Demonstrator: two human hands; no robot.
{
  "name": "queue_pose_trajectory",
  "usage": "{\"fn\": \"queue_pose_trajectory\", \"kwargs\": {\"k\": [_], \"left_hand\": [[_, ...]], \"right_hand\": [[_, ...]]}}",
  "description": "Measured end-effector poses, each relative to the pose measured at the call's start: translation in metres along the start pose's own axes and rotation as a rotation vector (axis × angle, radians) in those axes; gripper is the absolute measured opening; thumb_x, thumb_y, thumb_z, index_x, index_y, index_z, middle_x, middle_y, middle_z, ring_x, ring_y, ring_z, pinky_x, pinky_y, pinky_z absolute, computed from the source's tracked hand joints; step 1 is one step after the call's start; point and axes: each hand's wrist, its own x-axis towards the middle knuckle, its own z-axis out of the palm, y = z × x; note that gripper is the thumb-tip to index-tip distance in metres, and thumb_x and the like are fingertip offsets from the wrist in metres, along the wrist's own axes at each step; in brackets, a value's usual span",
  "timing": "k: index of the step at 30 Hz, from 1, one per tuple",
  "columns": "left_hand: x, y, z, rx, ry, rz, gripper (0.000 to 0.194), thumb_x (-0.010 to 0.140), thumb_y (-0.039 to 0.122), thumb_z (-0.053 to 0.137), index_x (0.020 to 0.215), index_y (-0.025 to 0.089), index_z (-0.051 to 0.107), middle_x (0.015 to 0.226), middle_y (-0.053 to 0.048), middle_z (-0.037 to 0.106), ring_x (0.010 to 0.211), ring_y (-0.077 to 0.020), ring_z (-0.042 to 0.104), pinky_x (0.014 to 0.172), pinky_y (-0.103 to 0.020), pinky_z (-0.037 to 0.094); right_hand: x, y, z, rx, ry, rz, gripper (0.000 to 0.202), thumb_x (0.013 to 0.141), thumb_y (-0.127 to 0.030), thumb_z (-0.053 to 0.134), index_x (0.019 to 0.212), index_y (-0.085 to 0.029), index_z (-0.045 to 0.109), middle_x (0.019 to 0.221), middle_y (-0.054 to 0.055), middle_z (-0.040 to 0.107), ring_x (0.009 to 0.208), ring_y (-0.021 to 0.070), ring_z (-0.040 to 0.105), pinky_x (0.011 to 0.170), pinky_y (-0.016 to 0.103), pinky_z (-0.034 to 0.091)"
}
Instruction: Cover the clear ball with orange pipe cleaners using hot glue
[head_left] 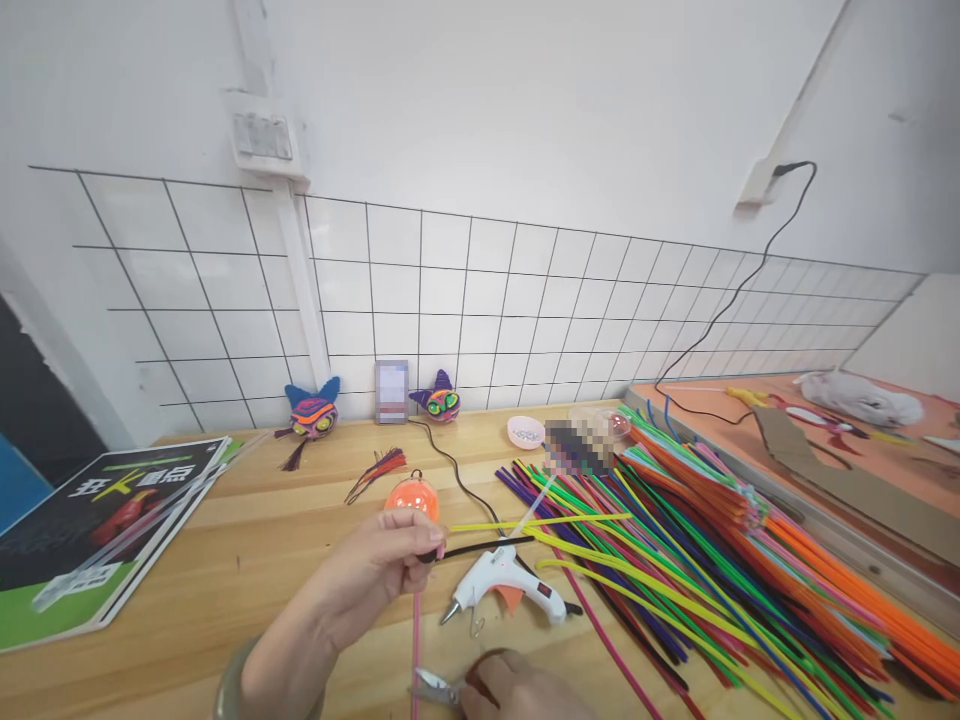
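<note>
My left hand [379, 565] is closed in a pinch on fuzzy pipe cleaners. A dark end and a pink bit show at its fingertips, and a pink pipe cleaner [416, 640] hangs below. A black pipe cleaner [487, 547] stretches right from the fingertips; I cannot tell if it is the pinched one. Just behind that hand sits a shiny orange ball [412, 498], partly hidden. At the bottom edge my right hand [525, 690] is closed around the handles of small scissors [436, 688], blades pointing left. A white glue gun [506, 580] lies between the hands.
Many coloured pipe cleaners [652, 560] cover the right side. Two yarn-wrapped cat heads [313, 412] and a phone [392, 392] stand by the tiled wall. A pink bowl [526, 432], a tassel bundle [379, 470], a black cord [461, 478] and a poster board [112, 520] lie around.
</note>
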Motion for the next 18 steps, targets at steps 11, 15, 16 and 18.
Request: {"fn": "queue_pose_trajectory", "kwargs": {"k": [11, 15, 16, 18], "left_hand": [[0.001, -0.026, 0.034, -0.159, 0.061, 0.078, 0.02, 0.055, 0.027, 0.081, 0.051, 0.014, 0.066, 0.046, 0.004, 0.053, 0.047, -0.0072, 0.039, 0.05, -0.02, 0.031], [0.004, -0.034, 0.039, -0.122, 0.096, 0.13, 0.02, 0.06, 0.032, 0.078, 0.054, 0.016, 0.067, 0.045, 0.003, 0.054, 0.049, -0.0095, 0.04, 0.052, -0.023, 0.032], [0.004, -0.035, 0.039, -0.102, 0.1, 0.141, 0.021, 0.06, 0.034, 0.078, 0.054, 0.016, 0.067, 0.045, 0.003, 0.055, 0.049, -0.0102, 0.041, 0.052, -0.024, 0.031], [0.005, -0.035, 0.04, -0.067, 0.105, 0.148, 0.025, 0.057, 0.038, 0.079, 0.052, 0.016, 0.067, 0.044, 0.003, 0.055, 0.049, -0.0108, 0.042, 0.052, -0.024, 0.031]], "right_hand": [[0.044, -0.013, -0.124, 1.03, 0.292, 0.549, 0.03, 0.085, -0.042, 0.053, 0.081, -0.017, 0.068, 0.071, 0.003, 0.065, 0.062, 0.0144, 0.057, 0.06, 0.025, 0.046], [0.049, -0.007, -0.118, 1.214, 0.322, 0.559, 0.036, 0.08, -0.049, 0.06, 0.071, -0.014, 0.066, 0.063, 0.001, 0.061, 0.052, 0.0109, 0.053, 0.054, 0.023, 0.044], [0.05, -0.007, -0.117, 1.235, 0.317, 0.567, 0.037, 0.078, -0.049, 0.061, 0.069, -0.014, 0.066, 0.061, 0.001, 0.06, 0.05, 0.0102, 0.052, 0.052, 0.022, 0.044], [0.052, -0.007, -0.116, 1.261, 0.31, 0.585, 0.038, 0.076, -0.05, 0.063, 0.066, -0.013, 0.065, 0.059, 0.0, 0.059, 0.048, 0.0094, 0.051, 0.051, 0.021, 0.043]]}}
